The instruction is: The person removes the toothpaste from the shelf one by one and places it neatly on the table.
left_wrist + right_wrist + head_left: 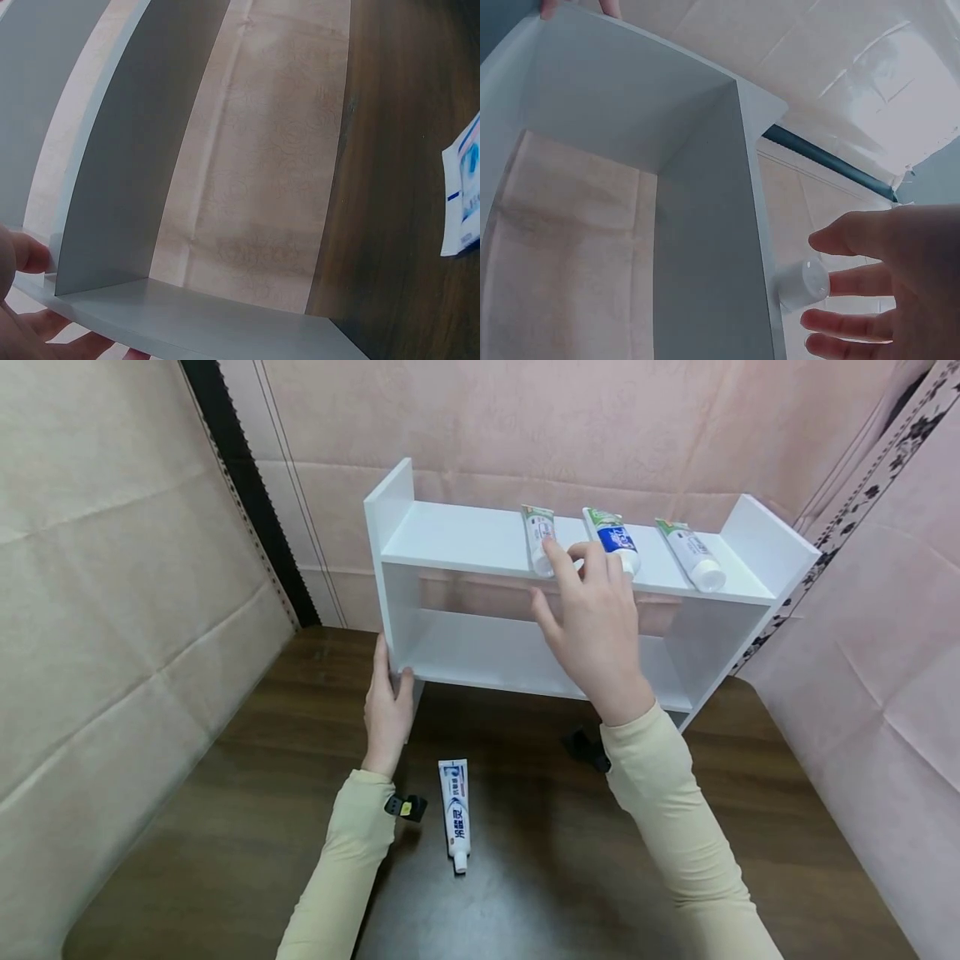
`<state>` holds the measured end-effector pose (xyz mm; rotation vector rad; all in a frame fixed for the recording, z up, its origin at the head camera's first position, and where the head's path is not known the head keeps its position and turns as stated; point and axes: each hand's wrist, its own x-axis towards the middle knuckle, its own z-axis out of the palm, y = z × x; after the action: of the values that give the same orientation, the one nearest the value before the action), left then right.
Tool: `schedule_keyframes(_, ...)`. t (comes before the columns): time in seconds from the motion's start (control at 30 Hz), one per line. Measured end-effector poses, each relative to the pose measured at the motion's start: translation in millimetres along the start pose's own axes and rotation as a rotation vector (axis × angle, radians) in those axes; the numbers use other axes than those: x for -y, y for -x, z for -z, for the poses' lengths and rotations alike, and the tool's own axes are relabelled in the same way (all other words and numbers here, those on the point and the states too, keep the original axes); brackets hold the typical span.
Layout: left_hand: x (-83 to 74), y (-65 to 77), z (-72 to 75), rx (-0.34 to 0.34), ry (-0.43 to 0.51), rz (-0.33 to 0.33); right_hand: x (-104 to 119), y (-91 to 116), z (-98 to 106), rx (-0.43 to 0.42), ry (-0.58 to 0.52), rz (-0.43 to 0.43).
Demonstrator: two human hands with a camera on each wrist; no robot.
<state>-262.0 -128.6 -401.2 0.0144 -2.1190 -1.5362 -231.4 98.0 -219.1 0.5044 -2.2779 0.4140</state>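
Head, left hand (387,714): grips left side of shelf (465,533)
Head, right hand (596,631): released — near three tubes (615,537) on top
Head, fourth tube (455,810): on bench (562,893)
Left wrist, thumb (30,253): against shelf edge
Right wrist, cap (804,283): beside loose fingers (855,324)

I'm in a draped booth: creased, pale-pink cloth walls (562,418) enclose my dark-brown wood-grain table (540,914) on three sides.
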Motion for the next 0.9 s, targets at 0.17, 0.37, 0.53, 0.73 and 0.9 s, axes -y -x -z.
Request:
schedule_keyframes(0.17, 1.3, 0.5, -1.0, -0.009, -0.008, -0.018, 0, 1, -1, -0.028, -0.019, -0.001)
schedule_keyframes(0.37, 2.0, 0.6, -1.1, -0.019, -0.010, -0.024, -3, 5, -5, -0.046, -0.068, -0.065)
schedule_keyframes(0.53, 2.2, 0.2, -1.2, -0.020, 0.000, -0.031, -5, 2, -11, -0.098, -0.075, -0.091)
schedule_keyframes(0.73, 1.7, 0.9, -1.5, -0.018, 0.009, -0.026, -7, 3, -16, -0.112, -0.077, -0.079)
schedule_keyframes(0.9, 1.8, 0.9, -2.0, -0.022, 0.010, -0.024, -7, 5, -17, -0.115, -0.084, -0.090)
